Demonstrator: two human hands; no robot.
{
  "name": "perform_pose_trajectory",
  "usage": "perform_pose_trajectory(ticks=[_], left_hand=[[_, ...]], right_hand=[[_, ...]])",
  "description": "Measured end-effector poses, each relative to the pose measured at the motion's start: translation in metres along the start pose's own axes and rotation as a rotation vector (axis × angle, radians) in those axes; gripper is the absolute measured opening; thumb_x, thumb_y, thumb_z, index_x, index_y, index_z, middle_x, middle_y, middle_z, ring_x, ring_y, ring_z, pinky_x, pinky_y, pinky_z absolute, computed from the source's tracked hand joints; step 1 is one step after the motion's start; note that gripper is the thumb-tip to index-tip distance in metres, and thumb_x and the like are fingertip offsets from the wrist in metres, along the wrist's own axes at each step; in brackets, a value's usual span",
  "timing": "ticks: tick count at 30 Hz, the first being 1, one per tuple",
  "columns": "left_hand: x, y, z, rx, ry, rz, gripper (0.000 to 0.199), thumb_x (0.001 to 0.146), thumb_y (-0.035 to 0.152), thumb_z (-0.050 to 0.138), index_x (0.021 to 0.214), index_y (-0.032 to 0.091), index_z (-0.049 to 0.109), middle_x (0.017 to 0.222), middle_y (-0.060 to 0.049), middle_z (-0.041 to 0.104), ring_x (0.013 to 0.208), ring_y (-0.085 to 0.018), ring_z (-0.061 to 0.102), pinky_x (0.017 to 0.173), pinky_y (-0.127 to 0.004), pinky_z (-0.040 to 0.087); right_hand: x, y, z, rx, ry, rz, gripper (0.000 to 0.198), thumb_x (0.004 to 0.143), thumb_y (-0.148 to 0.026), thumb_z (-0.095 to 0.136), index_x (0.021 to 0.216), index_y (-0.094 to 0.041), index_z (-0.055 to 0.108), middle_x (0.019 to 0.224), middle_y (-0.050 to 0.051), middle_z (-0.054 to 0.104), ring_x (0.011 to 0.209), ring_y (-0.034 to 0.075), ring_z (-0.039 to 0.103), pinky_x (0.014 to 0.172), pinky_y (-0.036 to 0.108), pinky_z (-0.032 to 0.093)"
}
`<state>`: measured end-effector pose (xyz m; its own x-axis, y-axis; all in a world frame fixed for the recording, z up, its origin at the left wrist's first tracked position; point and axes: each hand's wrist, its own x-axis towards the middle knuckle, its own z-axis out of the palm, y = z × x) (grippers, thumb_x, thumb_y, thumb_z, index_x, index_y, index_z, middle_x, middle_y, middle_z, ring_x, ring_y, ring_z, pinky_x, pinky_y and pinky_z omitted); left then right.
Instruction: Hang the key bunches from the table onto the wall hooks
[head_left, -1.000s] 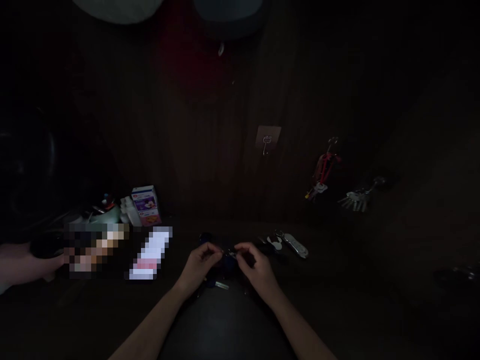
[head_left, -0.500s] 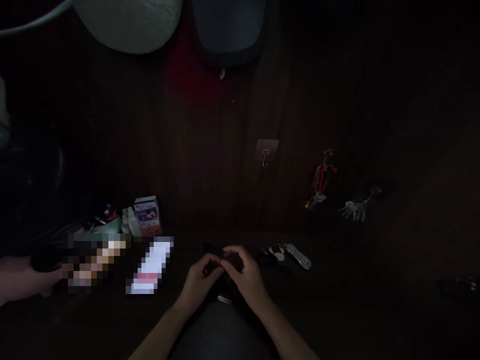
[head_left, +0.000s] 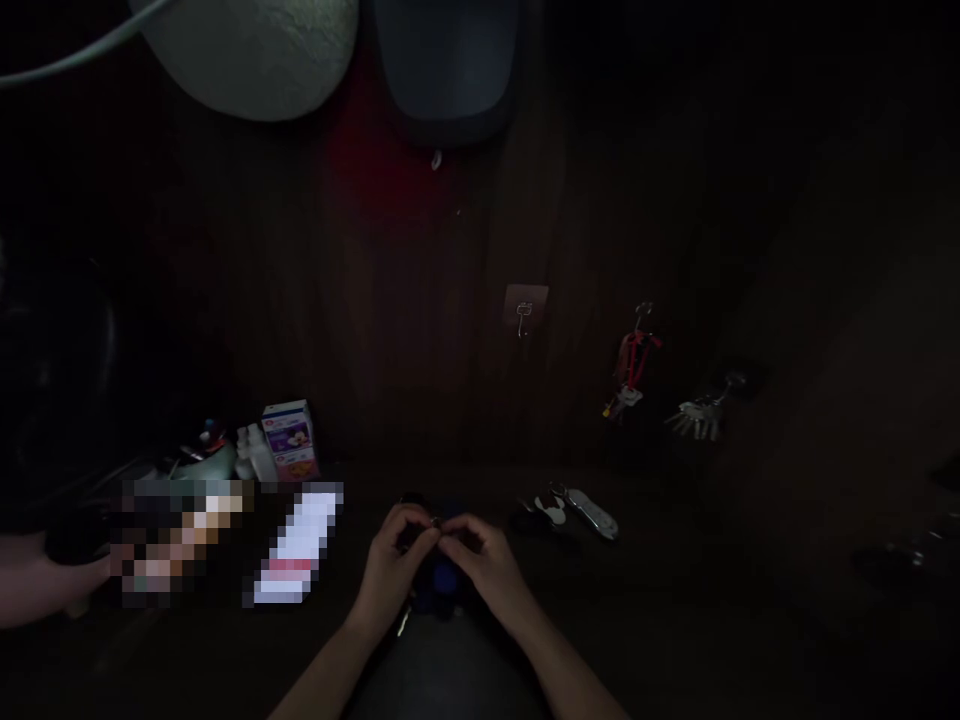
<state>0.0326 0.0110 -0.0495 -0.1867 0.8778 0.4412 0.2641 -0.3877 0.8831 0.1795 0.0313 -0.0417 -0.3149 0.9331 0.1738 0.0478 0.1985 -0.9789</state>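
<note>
A: Where is the small metal piece (head_left: 435,522) sitting, and how are the hands standing?

B: It is sitting at the meeting fingertips, between 1 and 2 o'clock from the left hand (head_left: 394,560) and about 10 o'clock from the right hand (head_left: 484,552). The left hand appears to be pinching it, thumb and forefinger nearly meeting. The right hand is curling its fingertips close beside it; whether they are gripping cannot be told in this dim light.

A: How is the key (head_left: 404,622) lying?

B: It is showing toward 7 o'clock from the metal piece, its long axis running from 1 to 7. The left hand is nearer. Whether the key is hanging or resting cannot be told. A blue item (head_left: 445,576) is showing near 6 o'clock; any link is being hidden.

A: And alongside?

B: A white tag (head_left: 555,512) and a silver tool (head_left: 594,514) are lying on the tabletop (head_left: 660,600), between 2 and 3 o'clock from the right hand.
</note>
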Motion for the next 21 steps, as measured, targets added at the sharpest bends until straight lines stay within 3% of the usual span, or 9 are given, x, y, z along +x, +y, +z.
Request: perform_pose_trajectory(ticks=[7, 13, 16, 21], left_hand=[[0.000, 0.001, 0.000, -0.011, -0.030, 0.000, 0.016, 0.076, 0.034, 0.061, 0.069, 0.020, 0.062, 0.082, -0.003, 0.062, 0.079, -0.018, 0.059, 0.072, -0.029, 0.048], [-0.004, 0.005, 0.002, 0.066, -0.101, 0.044, 0.013, 0.078, 0.033, 0.059, 0.078, 0.022, 0.065, 0.084, -0.004, 0.065, 0.082, -0.020, 0.062, 0.075, -0.031, 0.048], [-0.005, 0.003, 0.002, 0.110, -0.082, 0.009, 0.016, 0.080, 0.036, 0.057, 0.083, 0.023, 0.065, 0.084, -0.004, 0.066, 0.081, -0.020, 0.062, 0.072, -0.030, 0.049], [-0.001, -0.003, 0.000, 0.075, 0.071, -0.130, 0.026, 0.080, 0.045, 0.053, 0.086, 0.021, 0.063, 0.077, -0.002, 0.065, 0.073, -0.019, 0.061, 0.064, -0.028, 0.048]], right_hand=[[-0.002, -0.004, 0.000, -0.054, 0.017, -0.087, 0.018, 0.077, -0.038, 0.060, 0.076, -0.021, 0.064, 0.080, 0.000, 0.062, 0.081, 0.017, 0.057, 0.075, 0.027, 0.041], [0.001, -0.013, -0.004, 0.059, 0.047, -0.031, 0.019, 0.082, -0.037, 0.053, 0.074, -0.020, 0.054, 0.065, -0.003, 0.056, 0.064, 0.013, 0.053, 0.061, 0.024, 0.039], [0.019, -0.027, -0.019, 0.177, 0.166, -0.070, 0.022, 0.081, -0.041, 0.054, 0.073, -0.020, 0.053, 0.061, -0.003, 0.058, 0.060, 0.013, 0.055, 0.061, 0.025, 0.042], [0.063, -0.071, -0.056, 0.243, 0.465, -0.230, 0.021, 0.075, -0.040, 0.061, 0.072, -0.020, 0.056, 0.060, -0.004, 0.058, 0.053, 0.009, 0.054, 0.055, 0.022, 0.043]])
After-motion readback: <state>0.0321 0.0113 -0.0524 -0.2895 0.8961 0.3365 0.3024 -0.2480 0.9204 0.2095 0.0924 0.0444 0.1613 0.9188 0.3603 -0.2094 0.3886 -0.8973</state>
